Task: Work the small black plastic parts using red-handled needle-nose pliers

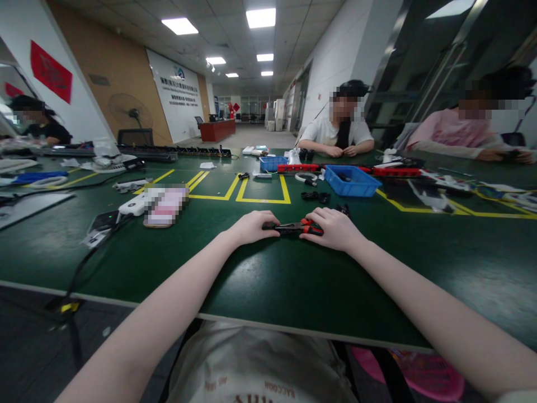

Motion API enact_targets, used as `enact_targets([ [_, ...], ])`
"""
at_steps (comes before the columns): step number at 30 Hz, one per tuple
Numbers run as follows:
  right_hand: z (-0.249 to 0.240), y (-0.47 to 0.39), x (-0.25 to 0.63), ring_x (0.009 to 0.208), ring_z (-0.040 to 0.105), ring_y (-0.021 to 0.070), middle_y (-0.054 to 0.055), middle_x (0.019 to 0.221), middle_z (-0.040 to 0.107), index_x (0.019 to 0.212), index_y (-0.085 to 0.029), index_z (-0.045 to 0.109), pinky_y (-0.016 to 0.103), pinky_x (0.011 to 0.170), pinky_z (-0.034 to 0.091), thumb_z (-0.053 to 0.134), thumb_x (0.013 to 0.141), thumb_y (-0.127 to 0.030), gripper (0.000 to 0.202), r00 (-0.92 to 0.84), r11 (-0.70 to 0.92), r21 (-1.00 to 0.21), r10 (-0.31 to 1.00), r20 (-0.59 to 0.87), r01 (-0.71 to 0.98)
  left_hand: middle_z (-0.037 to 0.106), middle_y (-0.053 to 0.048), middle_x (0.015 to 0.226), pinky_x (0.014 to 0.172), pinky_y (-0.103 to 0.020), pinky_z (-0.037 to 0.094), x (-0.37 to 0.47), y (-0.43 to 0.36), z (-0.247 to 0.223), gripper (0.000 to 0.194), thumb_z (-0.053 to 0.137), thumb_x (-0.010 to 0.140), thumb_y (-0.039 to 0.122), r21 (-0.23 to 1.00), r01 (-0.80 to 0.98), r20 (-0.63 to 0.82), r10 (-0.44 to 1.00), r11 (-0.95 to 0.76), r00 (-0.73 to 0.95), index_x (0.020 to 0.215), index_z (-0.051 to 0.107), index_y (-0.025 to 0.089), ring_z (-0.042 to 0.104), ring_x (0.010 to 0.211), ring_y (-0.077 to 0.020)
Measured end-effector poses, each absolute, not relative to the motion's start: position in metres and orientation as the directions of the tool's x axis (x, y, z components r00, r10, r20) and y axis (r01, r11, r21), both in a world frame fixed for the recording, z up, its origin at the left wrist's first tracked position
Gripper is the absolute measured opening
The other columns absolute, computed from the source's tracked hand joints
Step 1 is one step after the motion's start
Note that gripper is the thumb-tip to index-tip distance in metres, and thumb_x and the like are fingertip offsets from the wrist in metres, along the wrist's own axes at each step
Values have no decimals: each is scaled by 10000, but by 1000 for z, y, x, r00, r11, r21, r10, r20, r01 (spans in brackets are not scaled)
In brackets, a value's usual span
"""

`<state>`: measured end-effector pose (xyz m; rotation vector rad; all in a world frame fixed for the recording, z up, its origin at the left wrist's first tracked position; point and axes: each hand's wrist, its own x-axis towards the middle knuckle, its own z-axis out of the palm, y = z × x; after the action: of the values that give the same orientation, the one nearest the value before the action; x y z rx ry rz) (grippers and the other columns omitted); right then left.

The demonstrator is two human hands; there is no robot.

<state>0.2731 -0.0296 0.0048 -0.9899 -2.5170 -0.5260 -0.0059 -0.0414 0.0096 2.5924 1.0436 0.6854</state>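
A pair of needle-nose pliers (289, 228) with red and black handles lies level just above the green table. My right hand (333, 228) is closed around its handles, and the jaws point left. At the jaw end my left hand (255, 226) pinches a small black piece (269, 225), whose kind is too small to make out. The jaw tips meet that piece or sit right beside it; I cannot tell which. Behind my right hand, partly hidden by it, lies a small black item (343, 210).
Beyond my hands stand a blue bin (352, 180) and a smaller blue bin (272, 163), near black connectors (315, 197) and a red strip (297, 168). To the left lie a phone (165, 208), a white power strip (136, 202) and a black cable (81, 266). Several people sit around the table.
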Motion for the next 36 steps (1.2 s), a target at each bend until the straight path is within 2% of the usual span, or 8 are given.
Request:
enact_targets([
  [11, 3, -27, 273, 820, 636, 235, 105, 972, 694, 1004, -171, 649, 348, 725, 458, 552, 855, -628, 490, -676, 676, 212, 552, 489, 705, 701, -42, 1031, 816, -295, 503, -5, -41, 9, 250, 680, 874, 341, 366, 606, 318, 707, -706, 632, 1078, 706, 199, 652, 938, -204],
  [16, 3, -28, 272, 829, 631, 241, 109, 967, 695, 1004, -164, 648, 354, 737, 459, 554, 853, -630, 499, -682, 683, 213, 545, 488, 699, 675, -57, 1088, 849, -304, 504, -5, -41, 8, 306, 668, 885, 343, 351, 591, 322, 687, -726, 652, 1155, 682, 201, 646, 978, -210],
  [29, 6, -31, 270, 837, 612, 250, 126, 948, 681, 999, -160, 647, 358, 745, 451, 557, 864, -602, 471, -705, 693, 258, 496, 506, 673, 635, -56, 1068, 830, -310, 513, -6, -40, 6, 332, 686, 863, 391, 389, 592, 324, 707, -705, 628, 1132, 682, 196, 640, 928, -203],
  [36, 8, -32, 269, 826, 615, 252, 124, 959, 689, 999, -181, 662, 371, 735, 442, 535, 867, -611, 467, -690, 678, 241, 533, 490, 695, 602, -61, 1098, 821, -331, 506, -9, -40, 10, 279, 678, 860, 440, 232, 642, 313, 681, -731, 662, 986, 667, 192, 639, 920, -215],
])
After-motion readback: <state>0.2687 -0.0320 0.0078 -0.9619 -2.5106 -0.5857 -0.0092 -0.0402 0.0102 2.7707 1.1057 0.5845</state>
